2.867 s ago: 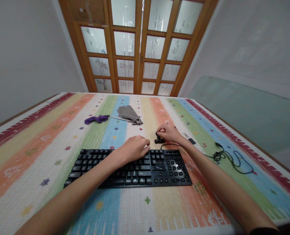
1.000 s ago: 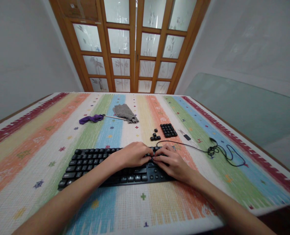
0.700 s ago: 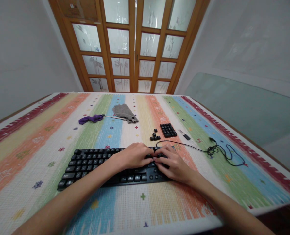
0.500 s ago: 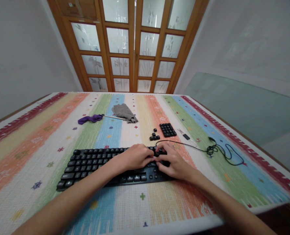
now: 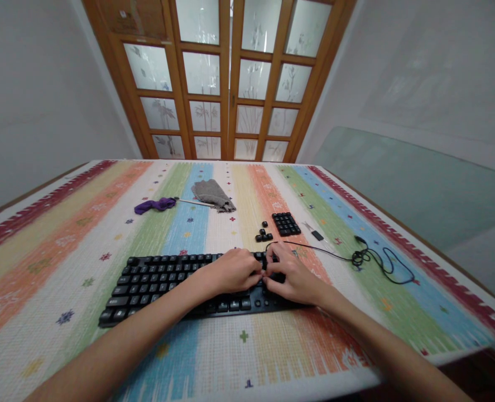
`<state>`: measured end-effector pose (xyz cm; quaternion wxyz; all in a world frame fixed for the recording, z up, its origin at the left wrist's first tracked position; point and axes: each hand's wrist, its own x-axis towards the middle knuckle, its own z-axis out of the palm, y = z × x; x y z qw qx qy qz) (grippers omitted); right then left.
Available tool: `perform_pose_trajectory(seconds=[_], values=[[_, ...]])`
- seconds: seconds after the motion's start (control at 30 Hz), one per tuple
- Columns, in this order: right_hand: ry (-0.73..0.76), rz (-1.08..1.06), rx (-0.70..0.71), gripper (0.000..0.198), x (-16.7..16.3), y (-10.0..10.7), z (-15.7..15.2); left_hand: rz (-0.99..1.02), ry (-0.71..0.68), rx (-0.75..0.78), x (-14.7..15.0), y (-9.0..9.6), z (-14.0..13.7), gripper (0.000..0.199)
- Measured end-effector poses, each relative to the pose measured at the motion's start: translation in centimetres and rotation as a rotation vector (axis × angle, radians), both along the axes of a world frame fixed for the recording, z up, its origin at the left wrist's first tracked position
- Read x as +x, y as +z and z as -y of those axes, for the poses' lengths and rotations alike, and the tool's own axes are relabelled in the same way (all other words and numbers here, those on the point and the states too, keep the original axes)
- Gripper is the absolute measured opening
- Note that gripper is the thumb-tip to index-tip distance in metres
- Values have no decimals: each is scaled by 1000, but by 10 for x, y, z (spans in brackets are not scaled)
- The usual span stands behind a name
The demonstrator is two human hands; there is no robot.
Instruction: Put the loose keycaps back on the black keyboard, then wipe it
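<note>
A black keyboard [image 5: 155,282] lies across the near part of the table, with bare switch spots [image 5: 259,304] at its lower right, where keycaps are off. My left hand [image 5: 239,270] rests over the keyboard's right half, fingers curled and thumb pressed in. Touching or almost touching it at the fingertips is my right hand [image 5: 291,273], its fingers bent in a pinch over the right end. Whatever is between the fingertips is hidden. Beyond my hands are several loose black keycaps [image 5: 264,237] and a neat block of keycaps [image 5: 286,224].
A small black piece with thin wire prongs [image 5: 317,235] lies right of the keycap block. The keyboard's black cable [image 5: 358,257] runs right into a loose coil. Farther back are a purple cloth [image 5: 155,205], a thin stick [image 5: 195,201] and a grey cloth [image 5: 214,194].
My hands stay over the same part of the keyboard, with the right fingers shifted slightly and bent closer in. The whole view has tilted a little.
</note>
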<state>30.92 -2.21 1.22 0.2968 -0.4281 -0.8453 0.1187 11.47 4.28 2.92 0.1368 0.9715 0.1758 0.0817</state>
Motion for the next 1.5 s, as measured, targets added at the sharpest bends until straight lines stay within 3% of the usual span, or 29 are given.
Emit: perform_pose_trajectory(seconds=[0.23,0.4,0.53,0.73,0.93,1.33,1.5], values=[[12,31,14,11,-1,2,-2,-17,-18,54,0,2,3,19],[87,53,84,16,11,24,-17,-27,-34,72,-4,11,0,19],[-61,36,188,17,32,37,-49,-23,-40,65,-7,19,-5,20],[-237,225,69,13,50,19,-101,-21,-20,65,-13,26,-11,22],[-298,263,9,14,55,5,-129,-55,38,98,-16,29,-13,21],[-292,267,-12,10,54,1,-133,-44,43,144,-13,28,-12,36],[-306,202,45,7,52,9,-123,45,53,171,-13,25,-15,24]])
